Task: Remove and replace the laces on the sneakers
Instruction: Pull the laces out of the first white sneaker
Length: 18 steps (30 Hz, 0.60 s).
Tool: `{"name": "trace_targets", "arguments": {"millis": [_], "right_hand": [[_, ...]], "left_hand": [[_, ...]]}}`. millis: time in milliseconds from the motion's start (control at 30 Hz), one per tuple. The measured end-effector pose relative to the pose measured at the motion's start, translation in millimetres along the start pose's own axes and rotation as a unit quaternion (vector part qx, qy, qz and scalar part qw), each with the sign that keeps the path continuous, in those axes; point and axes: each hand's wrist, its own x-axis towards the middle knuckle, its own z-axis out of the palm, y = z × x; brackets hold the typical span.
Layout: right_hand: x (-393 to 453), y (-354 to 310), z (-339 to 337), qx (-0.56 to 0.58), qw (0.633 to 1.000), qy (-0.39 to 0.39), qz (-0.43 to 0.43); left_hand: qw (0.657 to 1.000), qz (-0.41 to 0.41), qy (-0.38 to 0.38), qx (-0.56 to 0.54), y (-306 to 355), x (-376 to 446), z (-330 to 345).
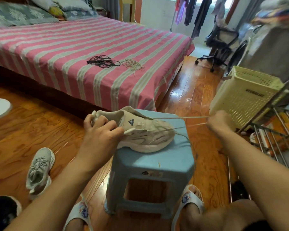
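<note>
Head view: beige sneaker (135,130) sits on its sole on the blue stool (150,164), toe toward 3 o'clock. Left hand (100,129) grips the heel collar, fingers curled into the opening, pinning the shoe down. Right hand (219,121) is out at 3 o'clock, well clear of the shoe, clenched around the lace (180,117); two strands run taut from the eyelets to the fist. A slack strand trails off the toe and hangs over the stool edge.

Second sneaker (39,170) on the floor at 8 o'clock, lacing looks intact. On the bed (57,52) at 12: a black lace bundle (102,61), with a pale bundle (133,65) just beside it.

Read: removal step, lace being drawn out through the eyelets of shoe one. Can't tell how many eyelets remain threaded. Next move likely needs a regrip near the eyelets and row-by-row loosening, heel hold kept firm so the shoe doesn't slide off the stool.
</note>
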Motion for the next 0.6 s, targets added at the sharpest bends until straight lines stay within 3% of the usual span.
{"name": "trace_targets", "arguments": {"millis": [67, 100, 167, 200, 267, 333, 367, 467, 600], "right_hand": [[1, 22, -2, -0.085, 0.996, -0.011, 0.023], [-1, 23, -3, -0.129, 0.991, -0.023, -0.009], [-6, 8, -3, -0.143, 0.976, -0.043, -0.16], [-12, -7, -4, -0.095, 0.961, -0.076, -0.247], [-34, -42, -8, 0.038, 0.908, -0.214, -0.357], [-57, -70, -7, 0.023, 0.847, -0.314, -0.428], [-63, -79, -2, -0.018, 0.829, -0.321, -0.458], [-61, -88, 5, -0.113, 0.81, -0.268, -0.509], [-46, -80, 0, -0.041, 0.813, -0.312, -0.49]], "left_hand": [[1.0, -0.009, -0.023, -0.005, -2, 0, 0], [0.999, -0.014, -0.034, -0.008, -3, 1, 0], [0.998, -0.028, -0.061, -0.019, -6, 4, 0], [0.996, -0.035, -0.076, -0.023, -7, 5, 0], [0.994, -0.051, -0.09, -0.031, -7, 8, 0], [0.993, -0.068, -0.085, -0.039, -1, 13, -2], [0.993, -0.071, -0.082, -0.038, 3, 16, -3], [0.995, -0.051, -0.078, -0.032, 15, 24, 0], [0.995, -0.04, -0.077, -0.042, 13, 31, 9]]}}
